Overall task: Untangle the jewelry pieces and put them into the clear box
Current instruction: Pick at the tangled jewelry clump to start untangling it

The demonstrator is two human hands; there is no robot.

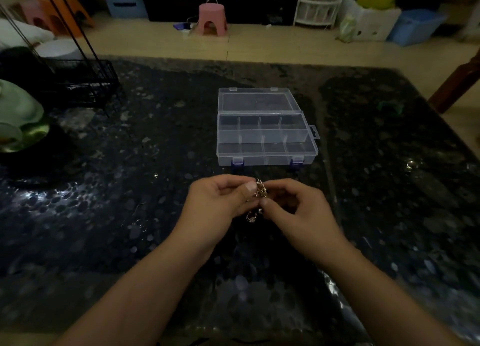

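Both hands meet over the dark, speckled stone bench [145, 164], just in front of the clear plastic compartment box [266, 138]. Between them hangs a tangled clump of gold-coloured chain jewelry [259, 192], lifted off the bench surface. The left hand [220, 200] has its grip closed on the upper part of the clump, thumb pressed against the curled fingers with the links showing just past the thumbnail. The right hand [296, 208] pinches the same clump from the other side, its fingers bent inward and its thumb tip touching the metal near the middle. A small ring-shaped piece [251, 217] dangles from the tangle below the two thumbs; whether it is linked to the chain or only caught in it cannot be told.

The box lies open, its flat lid [257, 100] folded back away from the person, and its divided tray faces up with two rows of small compartments and one long one between them. Two purple latches [237, 161] sit on its near wall. No jewelry shows in any compartment.

At the bench's far left corner stand a black wire rack [85, 83] and, nearer, a pale green rounded vessel [18, 114]. On the tiled floor beyond the bench stands a pink plastic stool [211, 18], with a blue plastic bin [413, 26] to the right.
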